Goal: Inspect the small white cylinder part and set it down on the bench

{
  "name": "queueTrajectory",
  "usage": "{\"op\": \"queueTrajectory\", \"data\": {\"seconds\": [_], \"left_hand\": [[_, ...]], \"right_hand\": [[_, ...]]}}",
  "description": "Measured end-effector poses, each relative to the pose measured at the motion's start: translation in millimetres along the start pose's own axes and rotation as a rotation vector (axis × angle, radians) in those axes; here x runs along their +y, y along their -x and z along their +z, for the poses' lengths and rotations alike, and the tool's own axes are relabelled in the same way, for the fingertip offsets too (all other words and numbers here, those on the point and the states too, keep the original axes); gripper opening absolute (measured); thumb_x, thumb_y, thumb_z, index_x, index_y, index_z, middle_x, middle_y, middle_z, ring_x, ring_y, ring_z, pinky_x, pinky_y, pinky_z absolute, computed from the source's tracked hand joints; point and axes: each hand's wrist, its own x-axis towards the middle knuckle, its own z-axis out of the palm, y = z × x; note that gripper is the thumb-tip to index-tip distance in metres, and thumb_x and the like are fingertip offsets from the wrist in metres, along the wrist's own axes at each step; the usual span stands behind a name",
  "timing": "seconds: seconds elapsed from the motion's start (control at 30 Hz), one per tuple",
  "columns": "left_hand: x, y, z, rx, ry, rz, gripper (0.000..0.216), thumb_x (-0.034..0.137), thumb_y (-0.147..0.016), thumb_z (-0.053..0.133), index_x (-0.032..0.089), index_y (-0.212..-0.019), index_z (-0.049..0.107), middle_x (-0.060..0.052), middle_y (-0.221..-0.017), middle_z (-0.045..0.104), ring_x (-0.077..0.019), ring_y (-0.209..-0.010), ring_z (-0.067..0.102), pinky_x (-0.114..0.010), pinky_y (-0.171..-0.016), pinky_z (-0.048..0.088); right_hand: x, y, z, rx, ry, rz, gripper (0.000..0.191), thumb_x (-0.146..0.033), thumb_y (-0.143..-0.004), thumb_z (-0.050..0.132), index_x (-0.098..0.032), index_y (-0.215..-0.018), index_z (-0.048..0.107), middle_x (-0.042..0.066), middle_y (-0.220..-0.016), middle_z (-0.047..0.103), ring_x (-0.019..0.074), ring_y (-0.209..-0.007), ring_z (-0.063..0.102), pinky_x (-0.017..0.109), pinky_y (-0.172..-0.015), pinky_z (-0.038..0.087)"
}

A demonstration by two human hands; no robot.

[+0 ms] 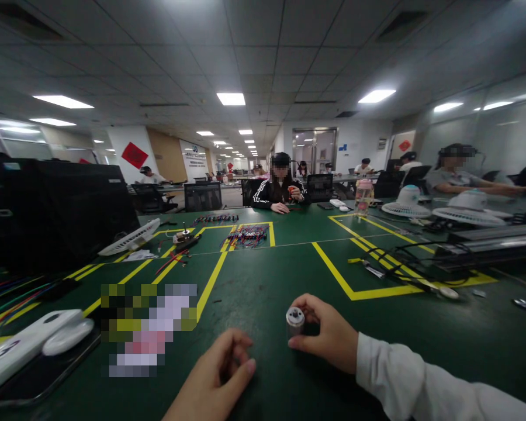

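Note:
In the head view, my right hand (326, 332) is closed round a small silver cylindrical motor (295, 325), thumb on the near side and fingers behind. The motor stands upright at the green table top (272, 280), its round end with a small shaft facing up. Whether its base touches the table is hard to tell. To the left of it, my left hand (223, 368) hovers low over the table, fingers loosely curled and thumb apart, with nothing visible in it. A gap separates this hand from the motor.
Bundled wired parts (248, 235) lie ahead. Black cables (394, 263) and metal bars (486, 245) are at right, near white fans (405, 203). A phone (48, 371) and white cases lie at left beside a black box (56, 213). Across the table sits a person (280, 190).

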Motion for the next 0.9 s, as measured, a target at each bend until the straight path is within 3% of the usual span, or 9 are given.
{"op": "queueTrajectory", "data": {"seconds": [0.17, 0.27, 0.37, 0.5, 0.73, 0.9], "left_hand": [[32.7, -39.5, 27.9, 0.041, -0.062, 0.156, 0.022, 0.024, -0.083, 0.057, 0.024, -0.105, 0.056, -0.001, -0.092, 0.062, -0.0184, -0.074, 0.058, -0.029, -0.065, 0.044], [46.9, -54.9, 37.7, 0.079, -0.099, 0.239, 0.009, 0.022, -0.083, 0.057, 0.022, -0.09, 0.063, 0.0, -0.087, 0.061, -0.0186, -0.076, 0.057, -0.028, -0.068, 0.043], [52.5, -61.0, 37.2, 0.12, -0.125, 0.273, 0.01, 0.023, -0.085, 0.055, 0.021, -0.082, 0.064, 0.0, -0.084, 0.06, -0.0185, -0.077, 0.057, -0.027, -0.066, 0.043], [43.6, -59.9, 27.6, 0.169, -0.168, 0.271, 0.018, 0.027, -0.091, 0.048, 0.02, -0.095, 0.064, -0.003, -0.091, 0.06, -0.0189, -0.079, 0.058, -0.028, -0.067, 0.043], [11.9, -56.2, 30.9, 0.063, -0.324, 0.262, 0.018, 0.02, -0.078, 0.067, 0.033, -0.085, 0.076, -0.002, -0.096, 0.065, -0.0252, -0.094, 0.055, -0.038, -0.083, 0.039], [7.9, -56.8, 33.0, 0.036, -0.351, 0.255, 0.024, 0.02, -0.076, 0.069, 0.038, -0.091, 0.074, -0.001, -0.102, 0.066, -0.0279, -0.099, 0.053, -0.042, -0.085, 0.037]], "right_hand": [[-3.8, -1.1, 0.1, -0.026, -0.011, -0.039, 0.037, -0.021, -0.067, 0.069, -0.016, -0.098, 0.048, 0.001, -0.091, 0.06, 0.0115, -0.082, 0.057, 0.024, -0.074, 0.046], [-6.2, -0.5, 0.1, -0.039, -0.005, -0.069, 0.034, -0.019, -0.07, 0.066, -0.016, -0.099, 0.048, 0.001, -0.095, 0.06, 0.011, -0.085, 0.057, 0.024, -0.076, 0.046], [-7.2, 1.2, -0.7, -0.03, 0.02, -0.071, 0.034, -0.019, -0.069, 0.066, -0.016, -0.098, 0.048, 0.001, -0.094, 0.059, 0.0115, -0.084, 0.055, 0.025, -0.076, 0.044], [-10.1, 7.0, -6.3, 0.014, 0.106, -0.059, 0.032, -0.021, -0.069, 0.065, -0.016, -0.097, 0.051, 0.002, -0.094, 0.057, 0.013, -0.085, 0.051, 0.027, -0.076, 0.041], [-14.4, 14.5, -13.1, 0.013, 0.275, -0.062, 0.031, -0.02, -0.074, 0.058, -0.017, -0.104, 0.05, 0.003, -0.098, 0.053, 0.0134, -0.089, 0.048, 0.028, -0.08, 0.039], [-11.0, 14.0, -9.7, 0.035, 0.283, -0.036, 0.031, -0.024, -0.078, 0.055, -0.017, -0.107, 0.047, 0.004, -0.099, 0.053, 0.0139, -0.089, 0.049, 0.029, -0.081, 0.04]]}}
